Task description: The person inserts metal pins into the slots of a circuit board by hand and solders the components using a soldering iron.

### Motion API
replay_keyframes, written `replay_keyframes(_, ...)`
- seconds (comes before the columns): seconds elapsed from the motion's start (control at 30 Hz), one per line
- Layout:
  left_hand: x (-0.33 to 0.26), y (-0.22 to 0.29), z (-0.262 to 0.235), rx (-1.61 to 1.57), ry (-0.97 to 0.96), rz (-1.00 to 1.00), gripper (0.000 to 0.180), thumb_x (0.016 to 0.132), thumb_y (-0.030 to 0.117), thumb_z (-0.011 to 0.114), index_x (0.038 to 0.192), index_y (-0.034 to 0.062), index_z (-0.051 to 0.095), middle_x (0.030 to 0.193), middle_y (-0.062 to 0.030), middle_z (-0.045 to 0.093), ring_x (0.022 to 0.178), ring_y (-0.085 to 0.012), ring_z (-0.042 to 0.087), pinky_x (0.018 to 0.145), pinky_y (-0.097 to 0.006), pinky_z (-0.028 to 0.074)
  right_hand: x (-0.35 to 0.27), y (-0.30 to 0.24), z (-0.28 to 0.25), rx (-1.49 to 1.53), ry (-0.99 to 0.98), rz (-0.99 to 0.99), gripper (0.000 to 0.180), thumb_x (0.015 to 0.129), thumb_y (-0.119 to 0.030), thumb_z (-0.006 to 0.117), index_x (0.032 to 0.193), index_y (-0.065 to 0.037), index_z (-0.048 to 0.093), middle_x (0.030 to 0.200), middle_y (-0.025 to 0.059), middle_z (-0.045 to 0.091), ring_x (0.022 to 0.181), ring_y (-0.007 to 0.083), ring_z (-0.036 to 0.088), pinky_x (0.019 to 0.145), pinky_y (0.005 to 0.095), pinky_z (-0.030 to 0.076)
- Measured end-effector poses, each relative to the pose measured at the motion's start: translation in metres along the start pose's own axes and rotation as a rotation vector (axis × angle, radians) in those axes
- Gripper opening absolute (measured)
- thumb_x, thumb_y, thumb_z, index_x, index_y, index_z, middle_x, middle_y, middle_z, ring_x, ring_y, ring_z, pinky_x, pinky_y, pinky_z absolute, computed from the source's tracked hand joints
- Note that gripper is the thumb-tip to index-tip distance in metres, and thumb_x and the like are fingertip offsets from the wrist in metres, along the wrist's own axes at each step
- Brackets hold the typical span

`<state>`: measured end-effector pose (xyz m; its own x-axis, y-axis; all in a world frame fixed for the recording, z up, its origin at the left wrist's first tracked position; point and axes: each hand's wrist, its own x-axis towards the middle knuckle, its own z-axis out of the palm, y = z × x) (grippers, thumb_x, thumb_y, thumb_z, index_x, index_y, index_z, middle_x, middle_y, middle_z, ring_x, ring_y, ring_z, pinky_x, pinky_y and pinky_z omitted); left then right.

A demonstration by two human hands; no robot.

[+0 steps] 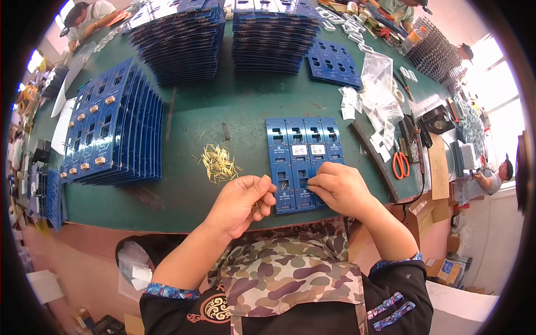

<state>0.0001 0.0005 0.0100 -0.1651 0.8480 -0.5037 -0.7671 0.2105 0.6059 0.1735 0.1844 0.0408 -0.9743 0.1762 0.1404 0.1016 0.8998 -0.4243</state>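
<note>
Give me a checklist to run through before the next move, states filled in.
1. Blue rectangular circuit-board panel flat on the green tabletop: ok.
2. Bare right hand at the panel's lower half: ok.
3. Contents of bare left hand: cannot tell, mostly hidden.
4. Thin brass-coloured pins gathered neatly: not ok, some strewn around the pile.
5. Orange-handled hand tool clear of the panel: ok, off to its right.

Left of the orange-handled scissors [400, 166] we see a dark bar [374, 162]; beyond them, a black fan [437, 120] and plastic bag [379, 78].
</note>
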Motion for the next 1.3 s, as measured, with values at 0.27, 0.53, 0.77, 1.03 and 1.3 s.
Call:
replay_keyframes(0.27, 0.001, 0.001, 0.001, -0.026, 0.019, -0.013, 0.025, 0.095, 0.026, 0.06, 0.094, 0.0016, 0.063, 0.074, -0.0044, 0.064, 0.057, -0.0106, 0.057, 0.047, -0.02, 0.043, -0.007, -0.003, -0.001, -0.034, 0.068, -0.022, 0.016, 0.078, -0.011, 0.068, 0.094, -0.008, 0.068, 0.082, 0.0057, 0.059, 0.074, 0.025, 0.062, 0.062, 0.0357, 0.051)
replay_keyframes(0.53, 0.001, 0.0, -0.004, -0.091, 0.016, -0.043, 0.018, 0.095, 0.016, 0.056, 0.097, 0.0009, 0.065, 0.082, -0.0079, 0.068, 0.062, -0.0122, 0.061, 0.049, -0.021, 0.046, -0.012, -0.008, 0.002, -0.105, 0.063, -0.061, 0.016, 0.076, -0.009, 0.069, 0.092, -0.008, 0.069, 0.081, 0.0046, 0.058, 0.071, 0.0235, 0.061, 0.059, 0.0343, 0.05)
replay_keyframes(0.77, 0.002, 0.0, -0.001, -0.062, -0.005, -0.05, 0.017, 0.095, 0.015, 0.056, 0.099, 0.0013, 0.065, 0.079, -0.0065, 0.067, 0.063, -0.0122, 0.061, 0.052, -0.022, 0.047, -0.004, -0.014, 0.0, 0.041, 0.106, 0.0, 0.015, 0.078, -0.009, 0.068, 0.092, -0.007, 0.068, 0.081, 0.0059, 0.058, 0.071, 0.0251, 0.062, 0.061, 0.035, 0.05)
replay_keyframes(1.03, 0.0, -0.002, -0.002, -0.057, -0.102, -0.026, 0.021, 0.095, 0.022, 0.059, 0.098, 0.0017, 0.065, 0.079, -0.0057, 0.067, 0.062, -0.0116, 0.061, 0.051, -0.021, 0.047, 0.02, -0.023, 0.005, 0.3, 0.134, -0.005, 0.015, 0.081, -0.008, 0.068, 0.095, -0.003, 0.068, 0.086, 0.0096, 0.062, 0.075, 0.028, 0.063, 0.065, 0.0355, 0.051)
replay_keyframes(1.3, 0.004, -0.008, -0.003, -0.04, -0.198, -0.064, 0.026, 0.096, 0.026, 0.058, 0.099, 0.0014, 0.063, 0.08, -0.0061, 0.066, 0.061, -0.0099, 0.06, 0.052, -0.02, 0.047, 0.038, -0.02, 0.013, 0.599, -0.051, 0.025, 0.012, 0.084, -0.011, 0.067, 0.093, -0.003, 0.068, 0.087, 0.0101, 0.062, 0.082, 0.0277, 0.062, 0.071, 0.0354, 0.049)
